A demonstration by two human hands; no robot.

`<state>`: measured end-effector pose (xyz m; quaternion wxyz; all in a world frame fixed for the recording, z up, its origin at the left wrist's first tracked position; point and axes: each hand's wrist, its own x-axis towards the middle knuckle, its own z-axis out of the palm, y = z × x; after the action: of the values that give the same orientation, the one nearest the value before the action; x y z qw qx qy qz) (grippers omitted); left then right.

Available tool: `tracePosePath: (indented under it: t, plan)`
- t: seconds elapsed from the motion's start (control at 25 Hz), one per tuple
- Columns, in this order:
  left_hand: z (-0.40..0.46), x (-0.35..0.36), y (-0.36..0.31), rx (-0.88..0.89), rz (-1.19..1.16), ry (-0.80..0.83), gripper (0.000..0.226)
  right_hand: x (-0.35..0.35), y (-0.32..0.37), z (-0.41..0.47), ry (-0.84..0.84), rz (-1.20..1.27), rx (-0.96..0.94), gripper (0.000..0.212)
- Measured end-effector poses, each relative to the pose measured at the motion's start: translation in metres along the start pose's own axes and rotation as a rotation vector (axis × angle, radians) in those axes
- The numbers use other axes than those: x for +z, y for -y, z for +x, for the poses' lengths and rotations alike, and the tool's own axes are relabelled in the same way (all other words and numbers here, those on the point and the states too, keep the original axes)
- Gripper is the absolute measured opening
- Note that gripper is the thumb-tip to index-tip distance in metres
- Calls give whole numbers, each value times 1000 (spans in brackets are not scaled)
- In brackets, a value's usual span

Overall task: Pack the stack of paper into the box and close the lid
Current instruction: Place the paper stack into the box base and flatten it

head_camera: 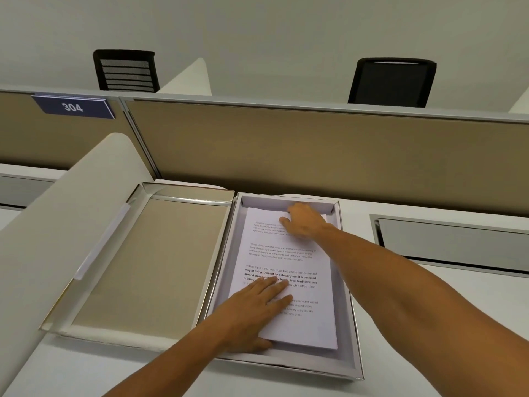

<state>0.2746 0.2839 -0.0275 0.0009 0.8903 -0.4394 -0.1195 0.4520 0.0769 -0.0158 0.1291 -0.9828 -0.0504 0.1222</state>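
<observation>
A stack of printed white paper lies inside the shallow white box on the desk. The box's lid lies open flat to the left, its tan inside facing up, joined along the box's left wall. My left hand rests flat, fingers spread, on the near left part of the stack, thumb at the stack's front edge. My right hand reaches to the far end of the stack, fingers curled over the top sheets' far edge near the box's back wall.
A tan partition panel stands right behind the box. A curved white side divider rises on the left, touching the lid. A grey cable hatch is set in the desk at the right. Two black chairs stand beyond the partition.
</observation>
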Motion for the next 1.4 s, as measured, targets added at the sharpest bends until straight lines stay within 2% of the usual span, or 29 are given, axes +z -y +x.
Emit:
tracePosePath:
  t: [0.28,0.48,0.6,0.72,0.8,1.04,1.12,1.2,1.28,1.4]
  plan:
    - [0,0,-1,-20,-22,-3,92,12,8,-6,-95,2,34,52]
    - [-1,1,-2,-16,-61,18,92,10,6,-6,-61,-12,19,53]
    - [-3,-3,-2,-29,-179,10,90,7,5,-7,-62,-33,9,51]
    - [-8,-10,-1,-52,-405,-2,88,9,6,-14,-162,-28,14,50]
    - [-13,-15,-1,-123,-618,-108,79,8,9,-19,-246,-20,5,50]
    - [-50,-22,18,-548,-953,-770,36,1,42,-36,-211,143,-85,54]
    - [-67,-20,29,-715,-994,-909,33,0,58,-47,-181,158,-140,54]
    - [-85,-15,40,-839,-1037,-1012,42,0,71,-58,-131,59,-239,57]
    - [-106,-8,46,-943,-997,-1104,47,0,83,-68,-76,-53,-327,60]
    - [-134,11,53,-1301,-576,-1177,53,-2,97,-81,-45,-95,-370,61]
